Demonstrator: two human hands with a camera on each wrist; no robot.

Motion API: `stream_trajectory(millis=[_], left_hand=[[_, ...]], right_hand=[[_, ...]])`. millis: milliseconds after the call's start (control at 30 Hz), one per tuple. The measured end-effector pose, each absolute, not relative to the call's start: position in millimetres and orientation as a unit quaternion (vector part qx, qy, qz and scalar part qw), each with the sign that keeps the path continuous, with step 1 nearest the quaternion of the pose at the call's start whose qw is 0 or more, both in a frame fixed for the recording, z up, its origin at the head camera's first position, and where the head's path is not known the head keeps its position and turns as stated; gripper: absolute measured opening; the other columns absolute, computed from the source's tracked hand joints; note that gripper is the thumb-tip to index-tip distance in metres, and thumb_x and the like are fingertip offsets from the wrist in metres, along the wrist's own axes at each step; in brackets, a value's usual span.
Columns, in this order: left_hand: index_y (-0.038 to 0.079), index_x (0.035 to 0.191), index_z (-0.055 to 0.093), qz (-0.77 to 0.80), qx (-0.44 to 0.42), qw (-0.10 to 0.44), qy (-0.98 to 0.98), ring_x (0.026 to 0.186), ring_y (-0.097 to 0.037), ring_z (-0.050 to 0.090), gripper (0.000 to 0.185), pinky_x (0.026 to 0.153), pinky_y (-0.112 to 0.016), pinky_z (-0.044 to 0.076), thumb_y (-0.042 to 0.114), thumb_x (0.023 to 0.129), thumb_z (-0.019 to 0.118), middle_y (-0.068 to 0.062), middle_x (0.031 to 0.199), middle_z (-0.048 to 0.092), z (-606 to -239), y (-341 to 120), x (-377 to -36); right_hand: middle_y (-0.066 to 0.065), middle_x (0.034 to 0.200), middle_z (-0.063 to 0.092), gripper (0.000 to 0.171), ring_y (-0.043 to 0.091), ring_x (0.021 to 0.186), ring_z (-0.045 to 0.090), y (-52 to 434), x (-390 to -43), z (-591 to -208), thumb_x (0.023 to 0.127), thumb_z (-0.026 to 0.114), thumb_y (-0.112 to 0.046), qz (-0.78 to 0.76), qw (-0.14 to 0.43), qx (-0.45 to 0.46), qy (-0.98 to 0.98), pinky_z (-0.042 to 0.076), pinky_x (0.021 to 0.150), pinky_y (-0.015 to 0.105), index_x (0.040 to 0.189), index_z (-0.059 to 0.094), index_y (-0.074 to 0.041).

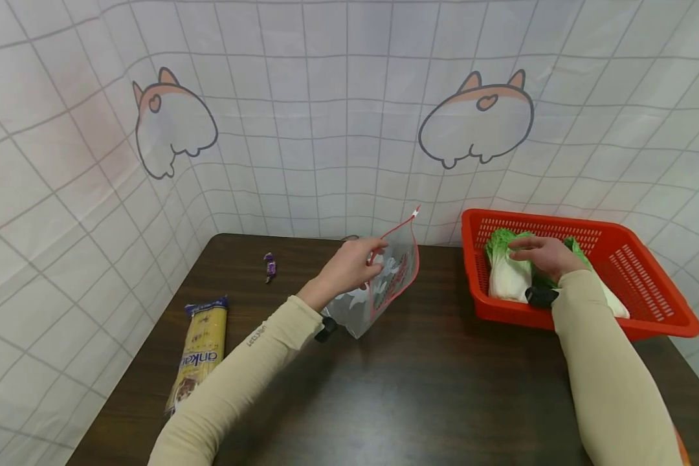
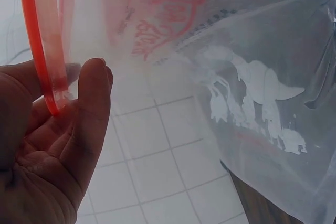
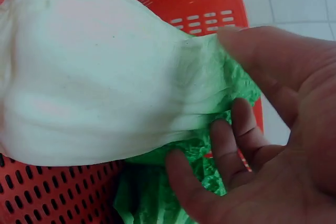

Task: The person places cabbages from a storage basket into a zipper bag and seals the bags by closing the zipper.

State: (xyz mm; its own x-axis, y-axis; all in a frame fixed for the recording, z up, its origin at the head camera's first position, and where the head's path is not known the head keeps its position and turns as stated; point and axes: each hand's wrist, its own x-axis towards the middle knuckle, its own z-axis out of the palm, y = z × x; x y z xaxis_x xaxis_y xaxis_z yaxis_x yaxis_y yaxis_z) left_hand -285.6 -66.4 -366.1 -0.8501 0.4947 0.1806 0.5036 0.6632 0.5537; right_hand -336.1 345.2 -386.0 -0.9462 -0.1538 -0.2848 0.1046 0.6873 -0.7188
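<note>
In the head view my left hand (image 1: pixel 352 262) pinches the red zip edge of a clear plastic zip bag (image 1: pixel 349 310), which stands with its mouth spread toward the right. White and pink printing shows on the bag in the left wrist view, where the red strip (image 2: pixel 35 40) passes between thumb and fingers. Over the red basket my right hand (image 1: pixel 544 255) is spread around the leafy end of a Chinese cabbage (image 3: pixel 100 72). Its thumb lies along one side of the leaves, its fingers along the other. A second pale-stemmed cabbage (image 1: pixel 614 301) is partly hidden by the right arm.
The red perforated basket (image 1: pixel 666 288) sits at the table's right end. At the left lie a yellow pasta packet (image 1: pixel 200 343), partly behind the left sleeve, and a small purple-wrapped candy (image 1: pixel 270 267). A white grid-patterned curtain (image 1: pixel 326 129) hangs behind the dark table (image 1: pixel 419 388).
</note>
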Motion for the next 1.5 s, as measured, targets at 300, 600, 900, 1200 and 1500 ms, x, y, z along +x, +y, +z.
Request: stream_trajectory(millis=[300, 600, 900, 1200, 1500], left_hand=[[0.005, 0.137, 0.053, -0.295, -0.279, 0.006, -0.914, 0.044, -0.007, 0.058, 0.042, 0.047, -0.022, 0.049, 0.007, 0.096, 0.058, -0.011, 0.128, 0.063, -365.8, -62.6, -285.5], [0.006, 0.137, 0.054, -0.291, -0.276, 0.005, -0.916, 0.044, -0.007, 0.058, 0.042, 0.047, -0.021, 0.049, 0.009, 0.096, 0.060, -0.011, 0.127, 0.063, -366.8, -61.2, -286.5], [0.006, 0.137, 0.054, -0.285, -0.274, 0.014, -0.919, 0.044, -0.006, 0.057, 0.042, 0.046, -0.021, 0.049, 0.010, 0.095, 0.062, -0.010, 0.127, 0.063, -366.3, -61.8, -286.8], [0.007, 0.138, 0.054, -0.282, -0.270, 0.004, -0.920, 0.044, -0.006, 0.058, 0.042, 0.047, -0.021, 0.049, 0.010, 0.096, 0.060, -0.010, 0.127, 0.064, -365.4, -63.0, -285.9], [0.007, 0.137, 0.054, -0.276, -0.271, 0.001, -0.922, 0.044, -0.006, 0.057, 0.042, 0.047, -0.020, 0.049, 0.009, 0.096, 0.060, -0.010, 0.127, 0.064, -366.9, -62.7, -287.0]], right_hand=[[0.036, 0.154, 0.006, 0.072, 0.054, 0.139, 0.016, 347.7, -334.8, -387.0, 0.100, 0.055, -0.023, -0.414, 0.234, 0.009, 0.880, 0.041, 0.101, 0.058, 0.155, 0.015, 0.001], [0.040, 0.151, -0.002, 0.086, 0.059, 0.134, 0.020, 350.5, -338.5, -385.9, 0.098, 0.058, -0.034, -0.368, 0.277, 0.003, 0.888, 0.044, 0.097, 0.058, 0.154, 0.003, 0.001], [0.043, 0.148, -0.007, 0.102, 0.061, 0.133, 0.017, 347.1, -340.9, -385.2, 0.095, 0.059, -0.044, -0.334, 0.320, -0.020, 0.886, 0.032, 0.105, 0.063, 0.151, -0.011, 0.004], [0.040, 0.149, -0.002, 0.094, 0.052, 0.121, 0.038, 340.3, -336.3, -376.7, 0.099, 0.053, -0.043, -0.391, 0.282, -0.005, 0.876, 0.047, 0.092, 0.055, 0.153, -0.011, -0.001], [0.032, 0.143, 0.021, 0.092, 0.030, 0.094, 0.053, 324.5, -325.9, -344.7, 0.096, 0.054, -0.051, -0.375, 0.171, -0.053, 0.909, 0.055, 0.071, 0.037, 0.157, -0.001, -0.010]])
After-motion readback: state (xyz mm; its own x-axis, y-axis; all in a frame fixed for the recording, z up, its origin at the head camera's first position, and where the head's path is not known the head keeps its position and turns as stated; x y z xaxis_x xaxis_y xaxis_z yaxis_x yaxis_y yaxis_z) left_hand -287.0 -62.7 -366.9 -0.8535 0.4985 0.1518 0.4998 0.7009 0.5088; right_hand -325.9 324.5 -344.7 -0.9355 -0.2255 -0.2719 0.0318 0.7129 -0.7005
